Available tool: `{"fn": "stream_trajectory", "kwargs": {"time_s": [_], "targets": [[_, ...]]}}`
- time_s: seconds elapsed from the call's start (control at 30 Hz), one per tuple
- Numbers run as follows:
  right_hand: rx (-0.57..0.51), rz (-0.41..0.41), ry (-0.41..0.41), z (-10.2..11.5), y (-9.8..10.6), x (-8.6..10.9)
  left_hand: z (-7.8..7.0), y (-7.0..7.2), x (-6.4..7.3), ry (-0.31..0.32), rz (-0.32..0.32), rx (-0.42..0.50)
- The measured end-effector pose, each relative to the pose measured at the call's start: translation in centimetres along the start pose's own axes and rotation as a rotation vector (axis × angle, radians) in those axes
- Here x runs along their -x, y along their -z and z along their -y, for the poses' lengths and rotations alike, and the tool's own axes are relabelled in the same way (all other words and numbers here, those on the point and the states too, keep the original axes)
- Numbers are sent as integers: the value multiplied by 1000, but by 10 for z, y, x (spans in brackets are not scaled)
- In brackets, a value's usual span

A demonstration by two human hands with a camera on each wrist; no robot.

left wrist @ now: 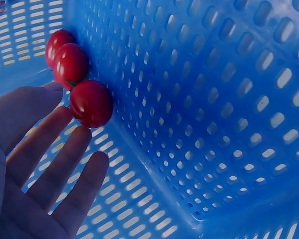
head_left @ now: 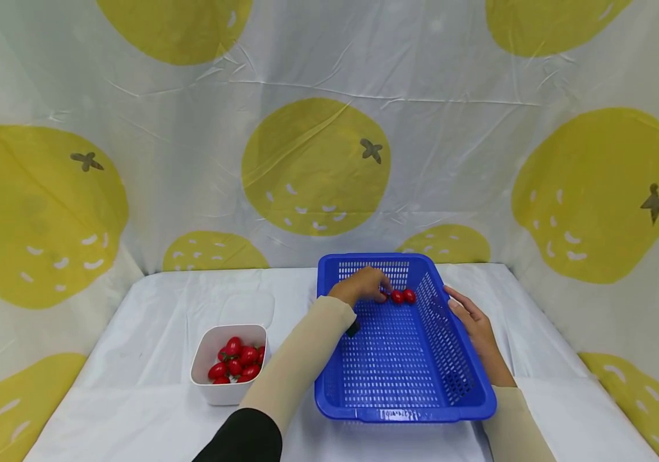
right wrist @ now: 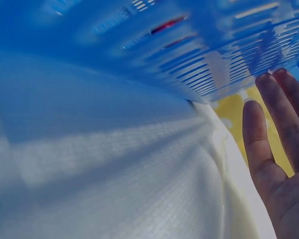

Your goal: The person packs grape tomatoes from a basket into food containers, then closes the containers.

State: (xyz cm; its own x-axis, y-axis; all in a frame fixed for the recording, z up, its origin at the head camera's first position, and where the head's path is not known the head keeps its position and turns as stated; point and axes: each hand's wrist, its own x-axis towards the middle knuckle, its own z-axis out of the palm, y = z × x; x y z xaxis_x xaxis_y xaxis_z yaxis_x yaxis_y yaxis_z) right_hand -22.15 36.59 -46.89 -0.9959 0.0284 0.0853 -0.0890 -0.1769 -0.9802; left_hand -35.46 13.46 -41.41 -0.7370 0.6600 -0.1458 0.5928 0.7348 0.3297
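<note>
My left hand reaches into a blue perforated plastic basket, by its far wall. In the left wrist view three red cherry tomatoes lie in a row along a basket wall. The left fingers are extended and the fingertips are right beside the nearest tomato; whether they touch it I cannot tell. At the basket's right side, my right hand rests against the rim. Its fingers look fairly straight in the right wrist view, with some fingertips at the basket's outside; the thumb is hidden there.
Left of the basket stands a white square container with several cherry tomatoes. A translucent flat lid-like piece lies behind it. White cloth covers the table, and a fruit-print curtain hangs around the back and sides.
</note>
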Motion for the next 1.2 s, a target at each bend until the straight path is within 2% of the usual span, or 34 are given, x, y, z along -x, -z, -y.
{"fn": "stream_trajectory", "kwargs": {"time_s": [0.13,0.27,0.4,0.57,0.87,1.2], "targets": [[-10,3,17,-1,1,-2,1,-1,0,-20,15,-9],[-13,7,24,-1,1,-2,2,-3,1,-12,46,39],[-9,3,21,-1,1,-2,2,-5,2,36,81,88],[-15,1,17,0,0,-1,2,-7,3,59,103,110],[-12,-1,22,0,0,0,-1,-6,6,75,144,128],[-3,0,13,0,0,0,-2,-6,6,52,166,106]]}}
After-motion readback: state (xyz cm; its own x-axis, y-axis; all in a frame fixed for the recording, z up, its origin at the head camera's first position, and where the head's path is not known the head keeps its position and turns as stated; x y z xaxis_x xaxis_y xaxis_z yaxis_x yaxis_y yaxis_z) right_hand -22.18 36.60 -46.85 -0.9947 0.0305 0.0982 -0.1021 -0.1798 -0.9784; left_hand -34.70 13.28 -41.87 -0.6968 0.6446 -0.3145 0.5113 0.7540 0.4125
